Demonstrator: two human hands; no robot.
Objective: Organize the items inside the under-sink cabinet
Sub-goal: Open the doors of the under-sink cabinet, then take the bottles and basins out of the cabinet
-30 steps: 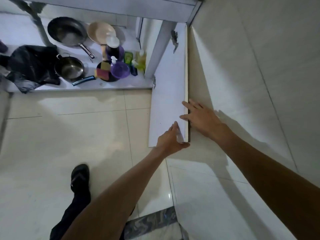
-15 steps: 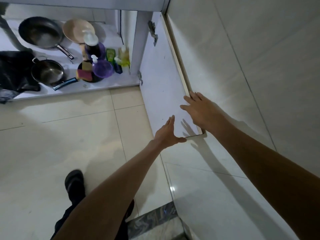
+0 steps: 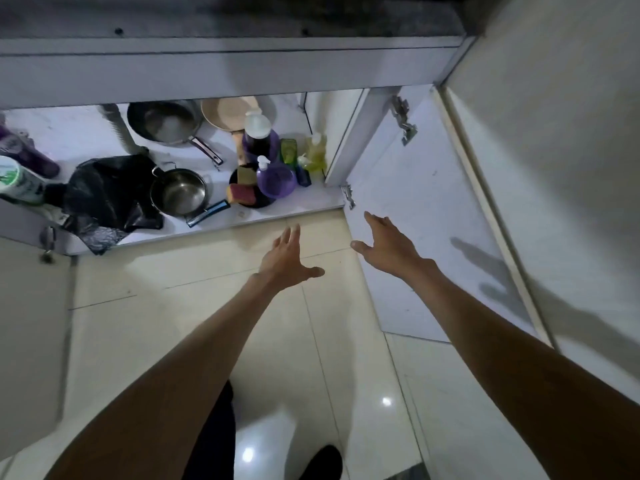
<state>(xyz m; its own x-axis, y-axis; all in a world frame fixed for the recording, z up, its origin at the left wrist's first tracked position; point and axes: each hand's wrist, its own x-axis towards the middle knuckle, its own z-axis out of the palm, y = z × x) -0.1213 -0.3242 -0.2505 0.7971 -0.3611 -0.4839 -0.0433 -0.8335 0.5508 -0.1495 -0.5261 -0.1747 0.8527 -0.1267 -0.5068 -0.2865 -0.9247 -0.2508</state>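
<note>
The under-sink cabinet [image 3: 284, 211] stands open ahead of me. On its white floor lie a steel frying pan [image 3: 162, 124], a beige pan [image 3: 227, 114], a small steel saucepan [image 3: 178, 192], a crumpled black plastic bag [image 3: 104, 199], a tall purple bottle [image 3: 259, 138], a round purple pump bottle [image 3: 275, 180], sponges [image 3: 242, 192] on a dark dish, a green item [image 3: 288, 150] and a yellow bottle [image 3: 317, 150]. My left hand [image 3: 287, 254] hovers open over the floor tiles in front of the cabinet. My right hand [image 3: 388, 245] is open beside the right door [image 3: 422, 209], holding nothing.
The right cabinet door is swung wide against the tiled wall [image 3: 571, 168]. A grey drain pipe [image 3: 119, 129] drops inside the cabinet. A white-green container [image 3: 19, 180] and purple bottle [image 3: 24, 154] lie at the far left. My foot [image 3: 322, 460] is on the tile floor below.
Both hands have let go of the right door, which swung fully open to the wall, and moved left toward the cabinet opening. My view rose and now shows more of the cabinet.
</note>
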